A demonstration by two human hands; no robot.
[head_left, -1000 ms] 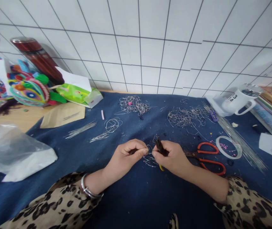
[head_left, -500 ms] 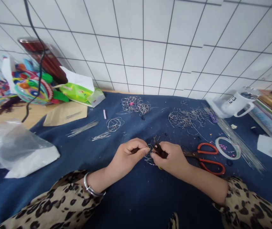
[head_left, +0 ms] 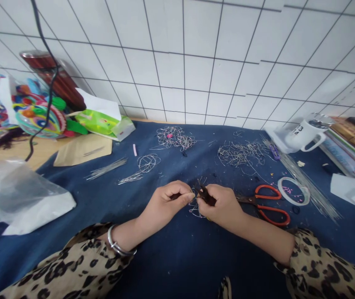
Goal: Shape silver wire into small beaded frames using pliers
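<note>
My left hand is closed in a pinch on a small tangle of thin silver wire over the blue cloth. My right hand is wrapped round small dark pliers, whose tip points left and meets the wire at my left fingertips. Both hands sit close together at the middle of the cloth. A silver bangle is on my left wrist, and both sleeves are leopard print.
Red-handled scissors lie just right of my right hand, beside a tape roll. Wire heaps and wire shapes lie further back. A white mug and books stand far right, a plastic bag and colourful craft items left.
The pliers have tilted from pointing up to pointing left at the wire. The hands have drawn slightly closer together. The view has shifted a little.
</note>
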